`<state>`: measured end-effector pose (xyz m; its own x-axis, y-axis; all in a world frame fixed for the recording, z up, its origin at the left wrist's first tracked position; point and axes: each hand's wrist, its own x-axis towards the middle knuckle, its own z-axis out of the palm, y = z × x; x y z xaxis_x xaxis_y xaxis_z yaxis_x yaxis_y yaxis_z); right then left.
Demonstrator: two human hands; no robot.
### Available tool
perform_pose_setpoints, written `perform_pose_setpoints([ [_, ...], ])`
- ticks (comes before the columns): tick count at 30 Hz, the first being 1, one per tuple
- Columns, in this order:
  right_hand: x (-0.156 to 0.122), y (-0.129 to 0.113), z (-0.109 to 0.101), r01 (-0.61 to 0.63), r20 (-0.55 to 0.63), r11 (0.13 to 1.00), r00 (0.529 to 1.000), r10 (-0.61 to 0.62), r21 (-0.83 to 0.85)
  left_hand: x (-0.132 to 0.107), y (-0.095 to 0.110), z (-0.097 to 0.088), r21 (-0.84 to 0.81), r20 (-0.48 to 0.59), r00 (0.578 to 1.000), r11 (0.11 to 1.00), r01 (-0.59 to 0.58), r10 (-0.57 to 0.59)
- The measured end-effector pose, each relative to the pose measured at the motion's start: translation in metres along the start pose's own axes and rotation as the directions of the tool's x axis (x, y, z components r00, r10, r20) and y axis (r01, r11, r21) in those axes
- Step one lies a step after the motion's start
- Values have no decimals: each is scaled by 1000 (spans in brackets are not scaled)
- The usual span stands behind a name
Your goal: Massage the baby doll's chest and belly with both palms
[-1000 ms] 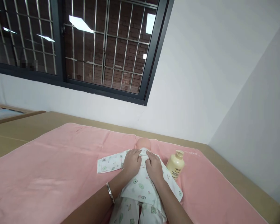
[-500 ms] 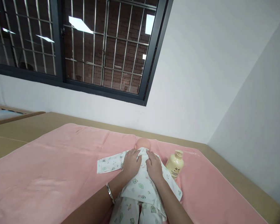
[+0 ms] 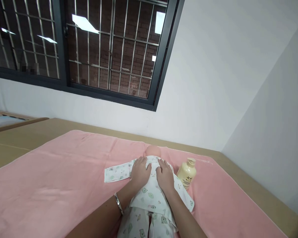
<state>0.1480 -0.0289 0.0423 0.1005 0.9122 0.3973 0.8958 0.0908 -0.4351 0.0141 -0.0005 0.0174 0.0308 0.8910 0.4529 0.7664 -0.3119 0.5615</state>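
Observation:
A baby doll lies on a pink blanket, with its bald head toward the wall. It wears a white printed top and matching trousers; one sleeve stretches out flat to the left. My left hand rests flat on the left of the doll's chest, fingers extended. On the other side of the chest lies my right hand, fingers likewise stretched out. Neither hand grips anything. Just right of my right hand, a pale yellow pump bottle leans slightly on the blanket.
The blanket covers a tan surface that meets a white wall. A dark-framed window with metal bars is above. At far left is a wooden-edged bed or cot.
Both hands stay on the doll's chest, with only a very slight shift of the fingers. The view has tilted a little; the doll and bottle have kept their places.

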Motion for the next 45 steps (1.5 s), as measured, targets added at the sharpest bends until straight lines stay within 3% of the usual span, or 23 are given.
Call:
perform_pose_setpoints([
  [5,-2,2,0,42,-51,999,998,-42,3,1,-3,2,-68,-10,1000,998,9,-10],
  [10,-2,-7,-11,140,-269,987,950,-156,-76,-2,-7,3,-225,-89,993,973,54,-76],
  [12,-3,-12,-11,177,-232,982,954,-189,-70,-4,-8,3,-297,-122,989,954,41,-81],
  [15,-8,-18,-6,200,-63,979,977,-202,-38,-6,-9,2,-364,-141,986,931,33,-90],
  [17,-13,-20,-2,199,-57,978,978,-203,-58,-7,-10,2,-374,-131,986,927,43,-99],
  [20,-18,-23,0,185,-130,975,971,-200,-120,-6,-11,1,-333,-107,989,941,59,-99],
  [24,-18,-32,-5,145,47,983,989,-141,-110,-3,-8,-7,-194,-35,997,980,54,-62],
  [29,-17,-49,-26,15,-14,987,1000,-18,-160,-13,1,-32,-123,17,999,992,35,-33],
  [32,-23,-60,-40,18,80,993,997,-9,-118,-34,9,-56,-95,48,999,995,30,-26],
  [35,-47,-74,-58,28,111,994,994,-16,-102,-77,21,-94,-112,101,995,994,-2,13],
  [37,-82,-84,-78,93,108,993,991,-85,-75,-123,27,-129,-219,170,981,974,-57,96],
  [39,-134,-90,-103,341,90,940,935,-342,31,-179,26,-166,-367,283,935,925,-102,215],
  [41,-198,-87,-128,513,155,851,837,-525,111,-237,14,-198,-450,514,799,891,-59,312],
  [43,-265,-72,-147,547,310,813,752,-581,200,-287,-9,-223,-407,706,645,913,33,292],
  [45,-328,-47,-153,476,396,823,723,-567,310,-324,-36,-242,-274,834,527,952,139,164],
])
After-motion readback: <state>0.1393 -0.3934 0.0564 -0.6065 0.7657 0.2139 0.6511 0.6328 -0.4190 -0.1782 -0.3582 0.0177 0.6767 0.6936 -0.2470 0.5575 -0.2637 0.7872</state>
